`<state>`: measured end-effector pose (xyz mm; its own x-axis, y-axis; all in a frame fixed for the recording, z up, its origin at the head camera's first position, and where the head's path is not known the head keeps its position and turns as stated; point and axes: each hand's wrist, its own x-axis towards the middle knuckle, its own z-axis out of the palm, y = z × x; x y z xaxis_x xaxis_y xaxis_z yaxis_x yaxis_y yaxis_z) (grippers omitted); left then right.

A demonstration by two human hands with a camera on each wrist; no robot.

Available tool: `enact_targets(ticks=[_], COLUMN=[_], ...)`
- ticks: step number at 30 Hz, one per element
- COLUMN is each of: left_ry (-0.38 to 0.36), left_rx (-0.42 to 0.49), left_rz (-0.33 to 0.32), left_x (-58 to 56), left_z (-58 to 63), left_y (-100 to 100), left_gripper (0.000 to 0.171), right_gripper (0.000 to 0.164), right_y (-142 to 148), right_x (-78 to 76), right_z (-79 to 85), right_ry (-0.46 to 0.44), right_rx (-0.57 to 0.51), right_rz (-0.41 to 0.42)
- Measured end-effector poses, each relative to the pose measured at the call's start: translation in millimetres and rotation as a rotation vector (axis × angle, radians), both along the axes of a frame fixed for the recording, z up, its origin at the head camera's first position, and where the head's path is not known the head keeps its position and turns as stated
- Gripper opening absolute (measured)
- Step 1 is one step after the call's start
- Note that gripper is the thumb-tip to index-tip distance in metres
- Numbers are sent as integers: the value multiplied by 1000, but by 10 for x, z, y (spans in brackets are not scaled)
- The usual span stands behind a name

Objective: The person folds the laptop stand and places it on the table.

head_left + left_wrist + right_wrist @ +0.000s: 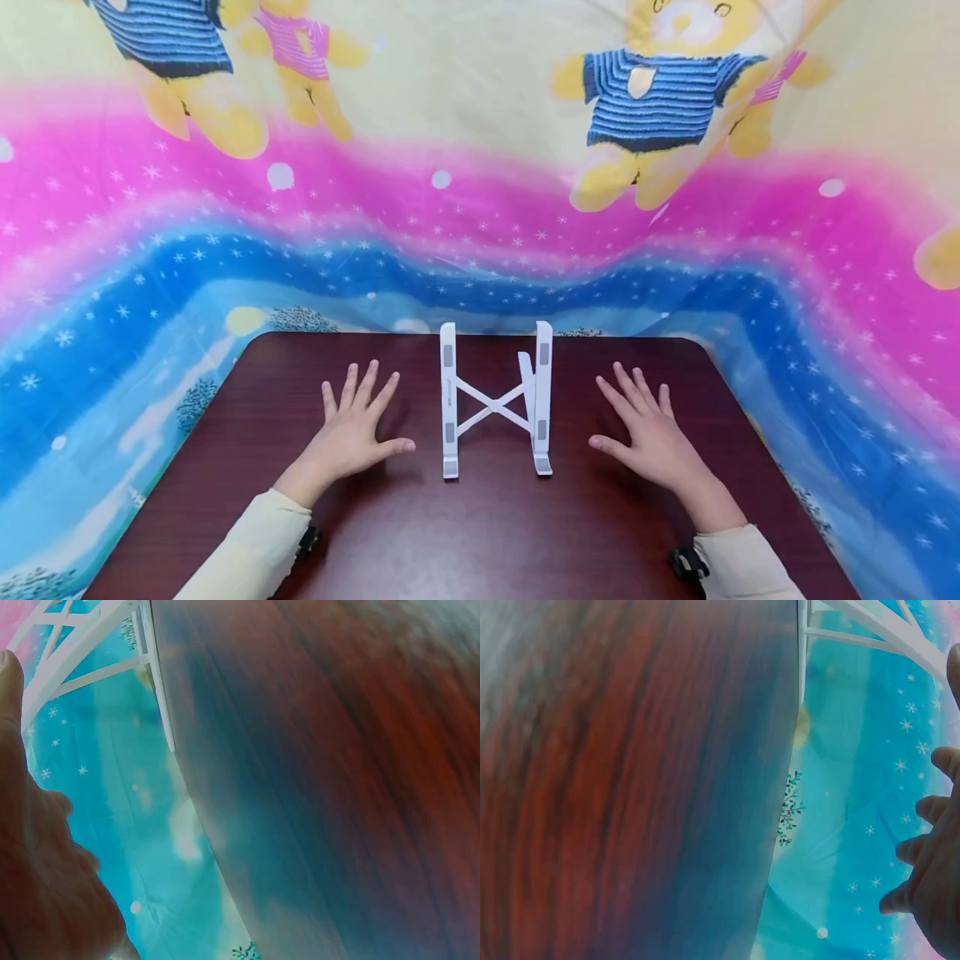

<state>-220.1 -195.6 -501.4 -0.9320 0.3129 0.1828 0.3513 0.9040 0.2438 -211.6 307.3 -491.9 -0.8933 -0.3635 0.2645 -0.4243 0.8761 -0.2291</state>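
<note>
A white folding laptop stand (496,407) stands unfolded on the dark wooden table, its crossed bars joining two slanted arms with grey pads. To its left, my left hand (354,433) is spread with straight fingers, apart from the stand. On the other side my right hand (651,437) is spread the same way and holds nothing. The left wrist view shows part of the left hand (52,870) with the stand (82,652) beyond it. Part of the right hand (934,862) and the stand (885,626) appear in the right wrist view.
The reddish-brown table (480,533) has rounded far corners. Behind and beside it hangs a cloth (480,208) printed with bears and snowflakes. A dark band (688,564) sits at the right wrist, and another (308,542) at the left.
</note>
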Motion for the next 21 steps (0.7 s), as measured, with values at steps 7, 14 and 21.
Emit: enact_targets(ticks=[7,14,21], left_ry=[-108,-156,-159], left_rx=[159,309,471], left_rz=[-35,-57,-25], left_x=[-14,-55,-89], left_z=[66,32,4], left_y=[14,33,67], left_gripper=[112,109,104], right_gripper=[90,86,78], right_y=[-68,-133,-183], right_x=[-10,-28,-50], right_z=[69,43,6], right_ry=[-133,-191,-218], right_rx=[-161,-281,-373], right_rz=[11,18,24])
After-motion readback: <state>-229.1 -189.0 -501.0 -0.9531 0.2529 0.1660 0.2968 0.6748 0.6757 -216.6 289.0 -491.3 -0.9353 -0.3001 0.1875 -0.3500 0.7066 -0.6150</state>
